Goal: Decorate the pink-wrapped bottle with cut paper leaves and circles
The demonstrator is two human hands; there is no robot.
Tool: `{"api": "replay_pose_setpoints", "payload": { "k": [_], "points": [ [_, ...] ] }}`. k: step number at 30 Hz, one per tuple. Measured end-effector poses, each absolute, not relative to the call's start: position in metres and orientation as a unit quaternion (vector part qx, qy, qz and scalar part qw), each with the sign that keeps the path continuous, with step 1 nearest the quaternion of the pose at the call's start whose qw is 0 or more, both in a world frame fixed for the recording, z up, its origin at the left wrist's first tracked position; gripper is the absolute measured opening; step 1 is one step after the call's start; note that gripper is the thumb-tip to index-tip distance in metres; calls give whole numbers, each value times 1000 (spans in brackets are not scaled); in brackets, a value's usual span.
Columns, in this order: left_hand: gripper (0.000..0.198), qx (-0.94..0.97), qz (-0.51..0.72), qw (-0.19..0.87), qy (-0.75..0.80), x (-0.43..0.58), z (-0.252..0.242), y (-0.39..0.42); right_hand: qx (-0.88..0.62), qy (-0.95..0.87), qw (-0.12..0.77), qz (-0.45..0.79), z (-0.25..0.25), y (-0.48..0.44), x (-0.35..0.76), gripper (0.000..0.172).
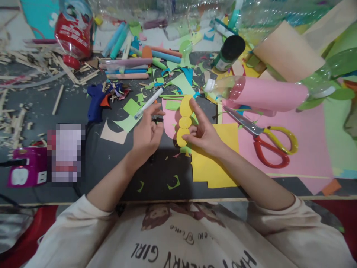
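A yellow paper shape [185, 122] made of two ovals joined by a small round middle is held in my right hand [205, 130], index finger at its upper end and thumb on its lower oval. To its left is my left hand [147, 130], apart from the shape, its fingers curled and partly hidden from view; whether it holds anything small is unclear. A white marker pen [149, 103] lies just beyond my left fingertips. Beneath my right wrist is a yellow paper sheet [216, 160]. Scissors with red and yellow handles [258, 136] rest on a pink sheet [301, 149].
A blue glue gun [95, 102] sits left of my left hand, and a purple box [28, 167] stands farther left. Markers, paper scraps and sticks clutter the back. A pink-wrapped bottle [273, 91], a dark-capped jar [229, 53] and a red-labelled bottle [74, 33] are there too.
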State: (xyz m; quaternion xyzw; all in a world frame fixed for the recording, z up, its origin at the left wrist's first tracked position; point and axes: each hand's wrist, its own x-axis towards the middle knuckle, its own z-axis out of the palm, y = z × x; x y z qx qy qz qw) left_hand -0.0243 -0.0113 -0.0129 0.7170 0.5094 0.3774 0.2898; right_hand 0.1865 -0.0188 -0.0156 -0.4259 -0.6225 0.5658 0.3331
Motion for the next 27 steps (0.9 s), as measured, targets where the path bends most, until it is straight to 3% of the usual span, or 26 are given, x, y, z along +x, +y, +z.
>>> {"api": "replay_pose_setpoints", "payload": {
  "k": [3, 6, 8, 11, 15, 20, 27],
  "points": [
    [29, 728, 382, 156, 547, -41, -7, 3, -434, -624, 339, 554, -16, -19, 188, 91],
    [27, 706, 452, 115, 533, -45, -2, 10, -438, -629, 329, 551, -15, -19, 188, 92],
    [26, 688, 489, 173, 508, -38, 0, 5, -441, -634, 326, 545, -15, -20, 187, 92],
    [17, 625, 481, 374, 488, -19, 1, -9, -443, -637, 330, 537, -16, -19, 187, 91],
    [30, 567, 450, 529, 443, -2, -4, -19, -438, -641, 318, 544, -14, -19, 187, 91],
    [58, 594, 400, 570, 402, 0, -11, -20, -416, -623, 303, 589, -10, -22, 184, 93],
    [44, 611, 380, 566, 401, 1, -12, -20, -399, -629, 292, 600, -12, -23, 184, 90]
  ]
}}
